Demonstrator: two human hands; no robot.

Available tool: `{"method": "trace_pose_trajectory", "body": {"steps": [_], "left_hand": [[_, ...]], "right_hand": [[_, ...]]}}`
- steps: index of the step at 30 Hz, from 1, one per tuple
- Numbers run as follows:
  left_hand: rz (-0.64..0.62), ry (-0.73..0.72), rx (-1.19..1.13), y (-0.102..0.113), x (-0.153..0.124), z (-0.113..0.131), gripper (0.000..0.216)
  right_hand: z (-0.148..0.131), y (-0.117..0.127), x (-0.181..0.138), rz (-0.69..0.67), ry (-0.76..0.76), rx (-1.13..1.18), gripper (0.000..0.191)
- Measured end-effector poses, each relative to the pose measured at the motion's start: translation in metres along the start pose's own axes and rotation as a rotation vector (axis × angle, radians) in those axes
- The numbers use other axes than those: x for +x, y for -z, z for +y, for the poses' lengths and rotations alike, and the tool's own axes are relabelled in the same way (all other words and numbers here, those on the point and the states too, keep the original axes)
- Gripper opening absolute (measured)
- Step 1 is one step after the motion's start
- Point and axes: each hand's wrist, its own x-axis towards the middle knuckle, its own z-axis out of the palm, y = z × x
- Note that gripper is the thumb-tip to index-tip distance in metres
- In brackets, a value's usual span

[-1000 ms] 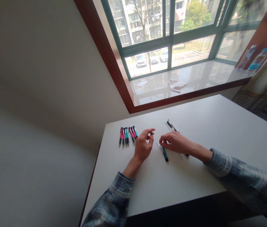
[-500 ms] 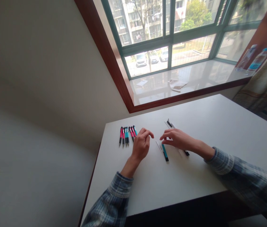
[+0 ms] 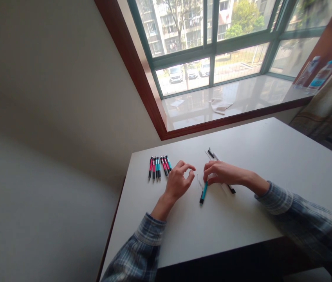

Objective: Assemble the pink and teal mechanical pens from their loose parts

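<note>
- Your right hand has its thumb and fingers closed on the far end of the teal pen barrel, gripping it above the counter in front of you.
- The barrel sticks out below those fingers, its black end free; you cannot tell from this view whether that end touches the counter.
- The barrel's long axis runs from your right fingers back toward you, leaning slightly left, so the black end points your way.
- Your left hand hovers left of the barrel, apart from it, with thumb and forefinger curled toward each other; you cannot tell whether they hold something small.
- A thin pale refill lies between your hands, just beside the barrel.
- Beyond and partly under your right hand lie slim white and black pen parts; a black end shows on the near side of that hand.
- Left of your left hand, pink and teal pens lie side by side in two groups, tips toward you.
- On the windowsill, far to the right, two clear bottles stand near the curtain; their contents are too small to make out.
</note>
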Motion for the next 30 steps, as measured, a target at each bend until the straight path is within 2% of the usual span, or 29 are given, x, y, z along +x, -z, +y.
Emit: {"method": "trace_pose_trajectory", "body": {"steps": [4, 8, 11, 14, 16, 19, 23, 30], "left_hand": [[-0.101, -0.026, -0.044, 0.001, -0.001, 0.003, 0.027], [-0.264, -0.073, -0.143, 0.001, -0.003, 0.004, 0.032], [-0.304, -0.077, -0.193, 0.001, -0.003, 0.003, 0.032], [-0.240, -0.033, -0.237, 0.002, 0.000, -0.001, 0.037], [-0.160, 0.015, -0.287, 0.004, 0.003, -0.004, 0.040], [-0.059, 0.090, -0.393, 0.006, 0.006, -0.009, 0.043], [-0.001, 0.146, -0.454, 0.005, 0.006, -0.011, 0.044], [0.034, 0.165, -0.509, 0.000, 0.007, -0.012, 0.042]], "right_hand": [[-0.005, 0.013, -0.003, -0.051, -0.014, 0.123, 0.021], [-0.012, 0.011, -0.002, 0.059, -0.053, 0.219, 0.030], [-0.016, 0.003, 0.002, 0.156, -0.080, 0.252, 0.031], [-0.015, -0.001, 0.005, 0.284, -0.103, 0.241, 0.030], [-0.012, -0.002, 0.005, 0.320, -0.098, 0.180, 0.026], [-0.009, -0.002, 0.004, 0.206, -0.020, 0.081, 0.017], [-0.011, -0.009, 0.003, 0.043, 0.046, 0.057, 0.014], [-0.017, -0.017, 0.006, 0.005, 0.029, 0.024, 0.013]]}}
